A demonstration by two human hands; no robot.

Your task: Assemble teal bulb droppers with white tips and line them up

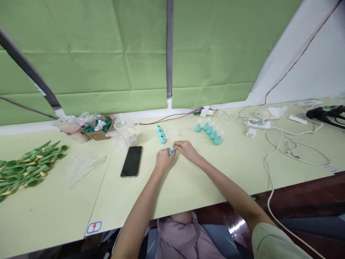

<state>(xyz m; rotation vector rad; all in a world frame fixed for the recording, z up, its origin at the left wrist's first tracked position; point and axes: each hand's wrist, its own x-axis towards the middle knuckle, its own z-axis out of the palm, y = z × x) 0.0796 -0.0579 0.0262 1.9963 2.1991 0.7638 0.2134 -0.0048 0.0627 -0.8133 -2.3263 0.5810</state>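
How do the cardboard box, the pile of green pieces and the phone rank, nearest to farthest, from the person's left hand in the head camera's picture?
From the left hand:
1. Phone: just to its left.
2. Cardboard box: farther left, toward the back of the table.
3. Pile of green pieces: at the far left.

The scene is bright, and the light is spread quite evenly on the pale worktop [205, 180]. Beside the left forearm [145, 194] lies only a soft shadow. Below the worktop it is rather dim, but the shiny floor [225, 213] gives one strong white glare. The wide lens makes the outer parts stretched and slanted. The small teal piece [171, 150] between the fingers [163, 155] looks slightly soft, its details difficult to read.
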